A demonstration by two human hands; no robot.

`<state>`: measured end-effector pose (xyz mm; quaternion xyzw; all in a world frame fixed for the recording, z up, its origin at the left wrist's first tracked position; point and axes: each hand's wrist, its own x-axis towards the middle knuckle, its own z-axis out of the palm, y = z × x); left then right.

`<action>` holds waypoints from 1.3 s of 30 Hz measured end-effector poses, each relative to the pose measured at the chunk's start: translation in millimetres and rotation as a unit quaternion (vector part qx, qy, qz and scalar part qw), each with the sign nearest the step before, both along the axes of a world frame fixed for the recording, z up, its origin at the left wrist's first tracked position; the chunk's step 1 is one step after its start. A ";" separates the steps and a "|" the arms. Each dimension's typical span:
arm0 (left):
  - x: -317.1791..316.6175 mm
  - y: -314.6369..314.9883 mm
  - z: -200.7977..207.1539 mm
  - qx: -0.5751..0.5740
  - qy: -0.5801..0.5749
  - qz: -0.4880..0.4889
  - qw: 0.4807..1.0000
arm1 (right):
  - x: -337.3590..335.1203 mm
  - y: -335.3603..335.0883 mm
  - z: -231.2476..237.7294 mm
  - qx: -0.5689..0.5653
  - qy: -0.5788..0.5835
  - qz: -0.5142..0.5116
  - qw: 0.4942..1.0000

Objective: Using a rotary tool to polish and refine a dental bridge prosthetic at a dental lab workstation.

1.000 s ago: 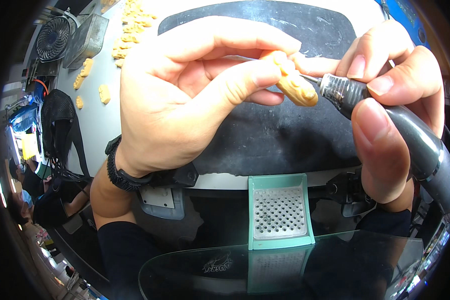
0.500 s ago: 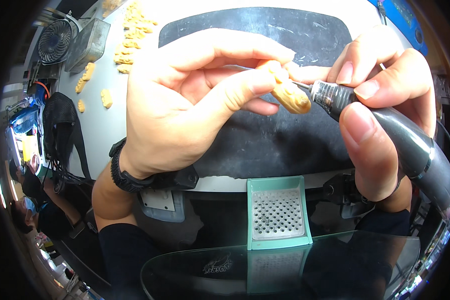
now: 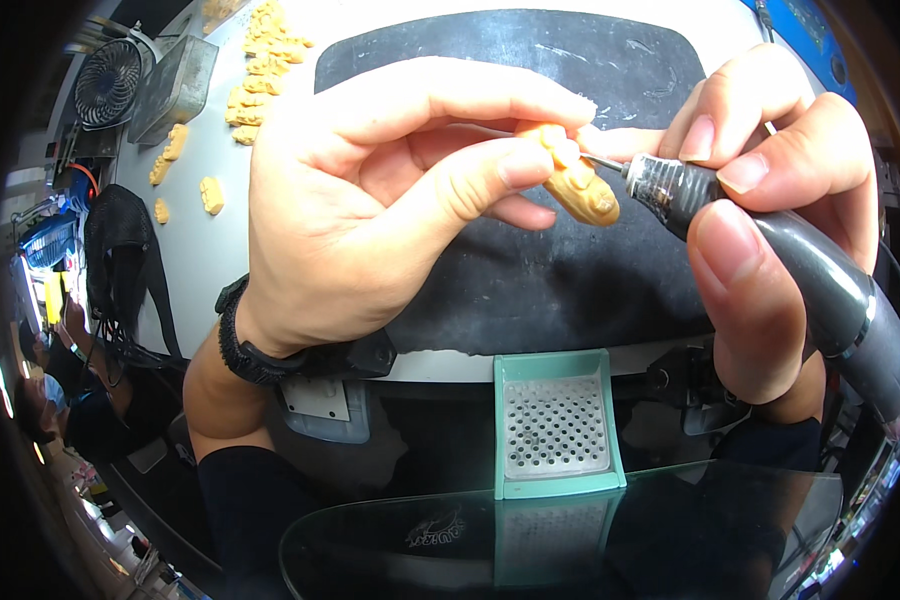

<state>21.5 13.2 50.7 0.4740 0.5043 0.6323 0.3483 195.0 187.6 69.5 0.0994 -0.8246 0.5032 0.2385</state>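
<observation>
Between the thumb and fingers of my left hand [image 3: 360, 200] is a small yellow dental model [image 3: 582, 190], its rounded end pointing down and right. My right hand [image 3: 770, 190] grips a dark grey rotary handpiece [image 3: 820, 262] like a pen. From its tip a thin metal bur [image 3: 604, 162] reaches to the side of the model; whether it touches cannot be made out. A fingertip of my right hand stretches close to the left fingers near the model. Part of the model is hidden behind my left thumb.
Under my hands lies a black mat [image 3: 470, 300] on a white table. More yellow models [image 3: 270, 60] sit at the far left, near a metal box [image 3: 175, 90] and a fan [image 3: 110, 82]. A green tray with a perforated plate [image 3: 558, 490] juts from the front edge. Another person [image 3: 80, 410] is at left.
My right hand and the handpiece have shifted slightly right. The model has turned a little between my left fingers. The person at left has moved.
</observation>
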 end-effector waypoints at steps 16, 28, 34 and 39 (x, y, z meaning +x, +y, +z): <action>-3.2 1.5 -2.3 0.048 0.129 0.011 0.990 | 0.6 0.0 2.7 0.028 0.002 -0.025 0.999; -4.3 0.5 6.1 0.030 0.246 0.031 0.968 | -0.6 -3.4 -0.7 -0.026 -0.013 -0.036 0.999; -3.6 0.3 5.5 0.029 0.233 0.033 0.971 | -0.8 -2.6 -0.5 -0.014 -0.015 -0.028 0.999; -4.9 -0.6 4.6 0.019 0.234 0.030 0.972 | -2.3 -1.0 -3.6 -0.009 -0.003 -0.026 1.000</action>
